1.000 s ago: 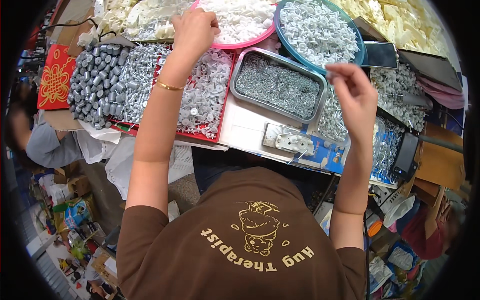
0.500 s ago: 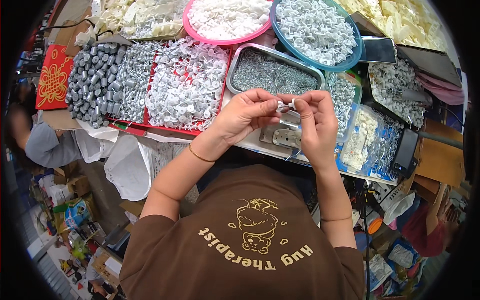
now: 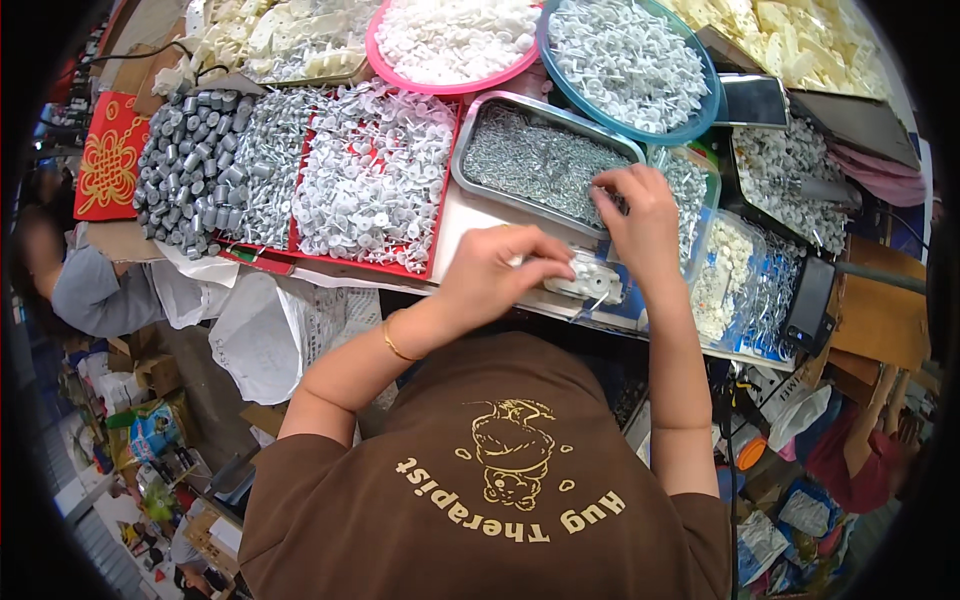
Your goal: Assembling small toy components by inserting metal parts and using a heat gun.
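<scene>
Steel tray (image 3: 528, 204): right end under R hand's (image 3: 645, 212) curled fingertips. L hand's (image 3: 500, 265) thumb/index nearly meet; white block (image 3: 594, 283) just right. I can't confirm either hold. Loose pins (image 3: 530, 160) left: large qty; finished pcs.: unconfirmed.

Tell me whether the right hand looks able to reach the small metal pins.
Likely yes: the right hand is at the right end of the tray, whose metal pins lie mostly uncovered.

Even light, dark curved rim.
</scene>
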A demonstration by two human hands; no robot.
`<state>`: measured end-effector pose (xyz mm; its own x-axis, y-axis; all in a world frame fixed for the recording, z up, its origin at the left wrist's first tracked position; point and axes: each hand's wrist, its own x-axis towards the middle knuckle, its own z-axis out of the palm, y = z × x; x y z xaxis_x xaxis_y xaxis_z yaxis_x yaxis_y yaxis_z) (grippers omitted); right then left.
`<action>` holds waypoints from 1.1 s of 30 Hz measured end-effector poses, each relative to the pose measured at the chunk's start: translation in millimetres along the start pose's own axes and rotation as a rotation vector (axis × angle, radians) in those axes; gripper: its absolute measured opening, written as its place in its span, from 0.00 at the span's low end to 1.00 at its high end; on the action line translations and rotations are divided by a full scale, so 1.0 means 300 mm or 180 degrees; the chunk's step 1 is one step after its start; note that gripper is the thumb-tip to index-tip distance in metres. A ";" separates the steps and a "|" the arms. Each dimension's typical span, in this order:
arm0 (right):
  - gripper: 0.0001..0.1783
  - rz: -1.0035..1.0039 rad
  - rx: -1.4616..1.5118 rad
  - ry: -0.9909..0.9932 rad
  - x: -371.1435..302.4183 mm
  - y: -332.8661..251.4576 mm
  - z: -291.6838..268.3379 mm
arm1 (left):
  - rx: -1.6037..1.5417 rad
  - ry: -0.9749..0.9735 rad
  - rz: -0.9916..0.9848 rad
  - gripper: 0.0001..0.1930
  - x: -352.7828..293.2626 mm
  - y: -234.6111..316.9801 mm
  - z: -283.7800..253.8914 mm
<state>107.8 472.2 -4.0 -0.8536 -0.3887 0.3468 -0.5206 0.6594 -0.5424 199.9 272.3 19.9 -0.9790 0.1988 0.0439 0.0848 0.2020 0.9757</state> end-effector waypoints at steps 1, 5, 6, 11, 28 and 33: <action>0.06 -0.0026 0.0030 -0.0006 0.003 -0.008 0.006 | 0.0085 0.0072 0.0153 0.05 -0.007 -0.020 0.022; 0.05 -0.0160 -0.0269 -0.0165 0.016 -0.016 0.013 | 0.0734 0.0332 0.0553 0.06 0.002 -0.070 0.056; 0.06 -0.0105 -0.0196 -0.0194 0.009 -0.008 0.010 | 0.0830 0.0281 0.0701 0.07 0.000 -0.068 0.057; 0.05 0.0175 0.0097 -0.0028 0.018 -0.057 -0.003 | 0.1420 0.0154 0.1174 0.09 0.013 -0.053 0.072; 0.05 0.0662 0.0815 0.0008 -0.045 -0.085 -0.095 | 0.6040 0.0755 -0.0764 0.06 0.338 -0.224 -1.125; 0.04 0.0825 0.0864 0.0142 -0.053 -0.085 -0.127 | 0.5595 0.0721 -0.0143 0.03 0.331 -0.226 -1.149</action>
<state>135.3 486.1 33.3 -0.9591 -0.1990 0.2011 -0.2783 0.5353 -0.7975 33.2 -52.4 32.1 -0.9771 0.0716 0.2005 -0.0094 0.9264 -0.3765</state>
